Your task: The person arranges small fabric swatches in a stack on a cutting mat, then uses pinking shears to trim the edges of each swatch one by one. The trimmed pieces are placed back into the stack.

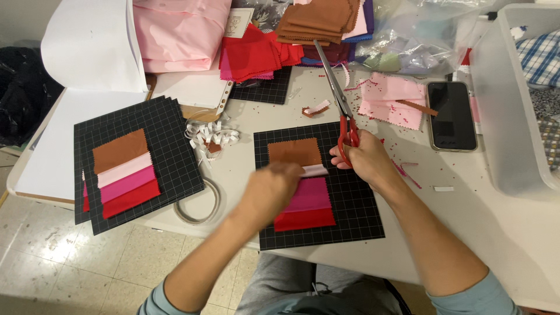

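Gripping red-handled scissors (344, 125) in the right hand (364, 160), a person presses a pale pink swatch (315, 170) onto a black card (356, 198) with blurred left hand (269, 186), finger position unclear.

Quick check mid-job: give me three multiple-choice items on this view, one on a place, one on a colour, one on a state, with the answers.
1. Where does the phone lie?
A. On the table, right of the pink swatch pile
B. On the floor
C. On the left black card stack

2. What colour are the handles of the scissors?
A. Blue
B. Red
C. Yellow

3. How are the scissors held?
A. Lying loose on the table
B. Gripped in the left hand
C. Gripped in the right hand, blades pointing away from the person

Answers:
1 A: it lies screen-up on the table, beside the pink swatches.
2 B: red loops show above the right hand.
3 C: the right hand's fingers are through the handles, while the left hand rests on the swatches on the black grid card.
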